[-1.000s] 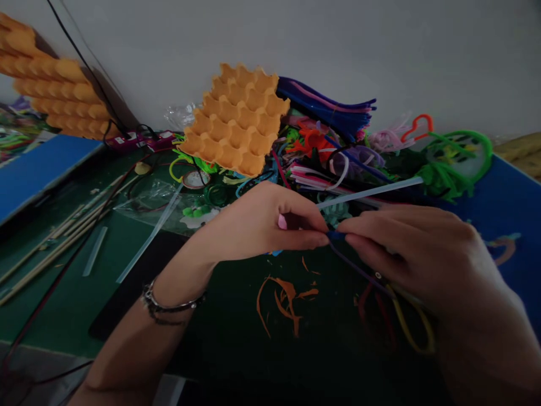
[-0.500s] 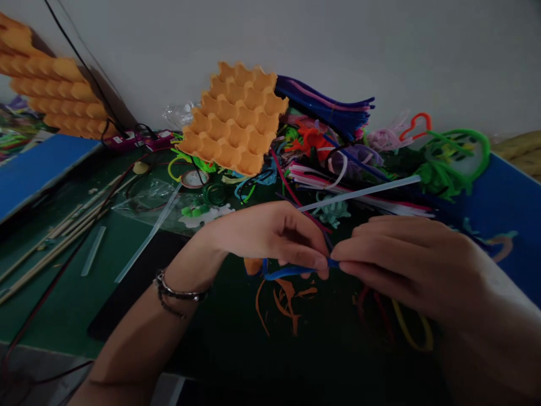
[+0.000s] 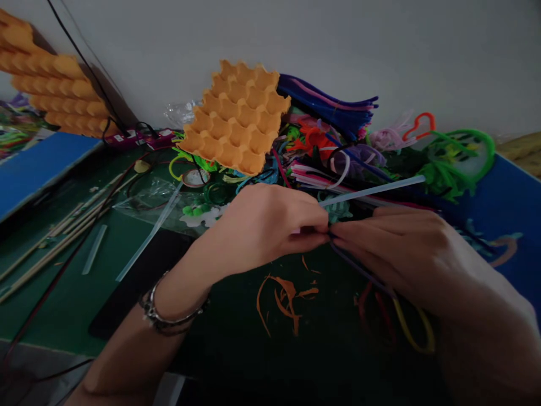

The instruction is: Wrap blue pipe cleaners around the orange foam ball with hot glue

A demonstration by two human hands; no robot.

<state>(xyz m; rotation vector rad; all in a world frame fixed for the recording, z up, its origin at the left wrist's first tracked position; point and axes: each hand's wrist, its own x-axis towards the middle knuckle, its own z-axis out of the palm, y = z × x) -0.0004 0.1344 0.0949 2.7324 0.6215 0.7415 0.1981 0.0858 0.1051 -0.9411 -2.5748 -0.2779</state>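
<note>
My left hand (image 3: 279, 225) is closed, its thumb and fingers pinched together above the dark middle of the table. Its fingertips meet those of my right hand (image 3: 397, 254), which is closed too. Both pinch a blue pipe cleaner (image 3: 359, 270); a dark bluish length of it trails down under my right fingers. The rest of it is hidden by my hands. Below lie thin orange scraps (image 3: 289, 299). Near my right hand are a yellow loop (image 3: 416, 332) and a dim red loop; what they belong to is unclear.
An orange egg tray (image 3: 240, 118) leans over heaped coloured pipe cleaners (image 3: 329, 107) at the back. A translucent stick (image 3: 376, 190) points out behind my hands. Wooden sticks (image 3: 63, 237), a cable and a black flat object (image 3: 127, 299) lie left. A blue board (image 3: 515, 197) stands right.
My left hand has risen slightly and turned, its back now more toward me. The blue piece showing under it is out of sight, and a strand now hangs below my right fingers.
</note>
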